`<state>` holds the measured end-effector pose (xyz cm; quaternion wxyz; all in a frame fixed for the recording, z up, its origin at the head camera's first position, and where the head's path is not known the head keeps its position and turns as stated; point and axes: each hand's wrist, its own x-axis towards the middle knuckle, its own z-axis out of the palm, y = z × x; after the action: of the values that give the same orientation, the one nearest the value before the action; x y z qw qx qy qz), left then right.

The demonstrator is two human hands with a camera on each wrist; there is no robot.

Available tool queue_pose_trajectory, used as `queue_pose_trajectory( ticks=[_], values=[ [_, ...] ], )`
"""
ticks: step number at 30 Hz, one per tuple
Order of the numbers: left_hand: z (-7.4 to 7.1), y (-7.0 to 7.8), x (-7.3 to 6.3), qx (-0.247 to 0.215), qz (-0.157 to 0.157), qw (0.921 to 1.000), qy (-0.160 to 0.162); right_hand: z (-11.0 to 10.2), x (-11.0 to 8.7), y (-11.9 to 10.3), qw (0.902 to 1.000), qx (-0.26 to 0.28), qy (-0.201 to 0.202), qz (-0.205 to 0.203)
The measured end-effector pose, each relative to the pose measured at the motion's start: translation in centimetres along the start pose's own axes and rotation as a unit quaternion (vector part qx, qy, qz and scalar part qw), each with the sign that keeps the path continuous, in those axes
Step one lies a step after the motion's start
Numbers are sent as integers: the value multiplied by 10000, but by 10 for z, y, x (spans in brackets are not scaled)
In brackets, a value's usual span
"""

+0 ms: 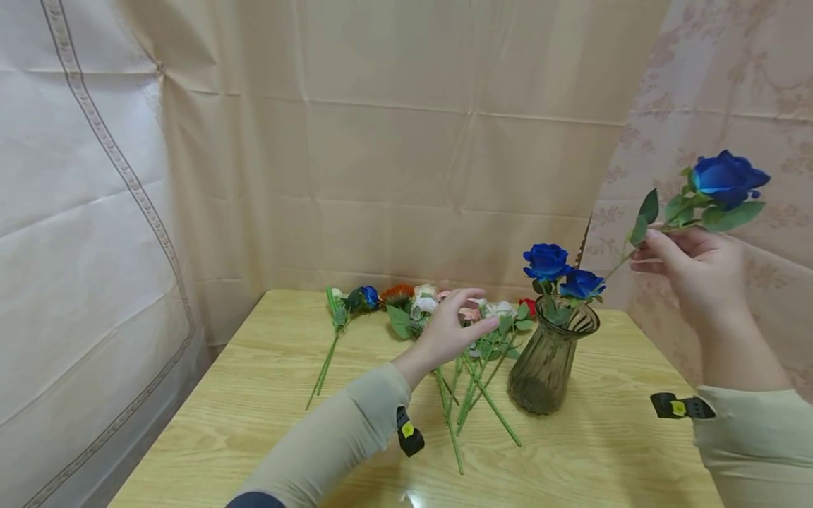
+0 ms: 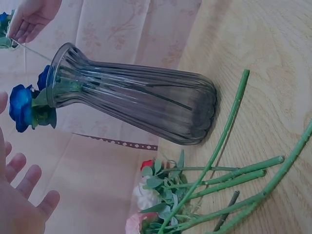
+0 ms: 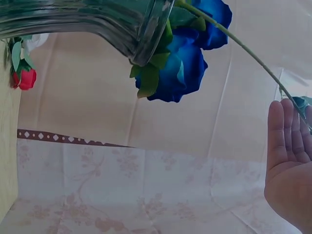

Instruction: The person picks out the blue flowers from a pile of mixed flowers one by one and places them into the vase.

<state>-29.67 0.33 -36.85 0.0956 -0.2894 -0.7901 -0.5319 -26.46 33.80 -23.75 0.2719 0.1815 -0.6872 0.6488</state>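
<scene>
At two o'clock of the vase [image 1: 551, 356], right hand [image 1: 692, 271] fingers pinch a blue rose [image 1: 724, 180] mid-insertion; next, lower its stem straight down, while the left hand [image 1: 447, 331] hovers spread over the bench [image 1: 254, 409].

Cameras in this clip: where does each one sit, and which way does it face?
Head: looks forward and down at the table; both hands and sleeves show.
Left wrist: looks past the open left hand at the vase.
Right wrist: looks past the right hand at the vase's blue roses.
All three share vase and roses.
</scene>
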Motion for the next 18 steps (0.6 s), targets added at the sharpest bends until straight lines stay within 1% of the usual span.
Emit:
queue_pose_trajectory(
  ticks=[2,5,9,11,14,18],
  values=[
    [1,1,1,12,50,10000,-34,-1,0,0,9999,-119,-16,-41],
    [2,2,3,-65,133,9998,-113,-3,-1,1,9983,-582,-43,-13],
    [5,3,4,-126,279,9994,-185,-4,-4,5,9887,-1491,-81,149],
    [7,4,4,-83,336,9992,-217,-4,-6,9,9846,-1735,-101,208],
    [9,2,5,-54,388,9989,-274,-4,-9,14,9815,-1882,-138,311],
    [13,-1,4,-71,330,9988,-350,-3,-14,22,9809,-1881,-188,462]
  ],
)
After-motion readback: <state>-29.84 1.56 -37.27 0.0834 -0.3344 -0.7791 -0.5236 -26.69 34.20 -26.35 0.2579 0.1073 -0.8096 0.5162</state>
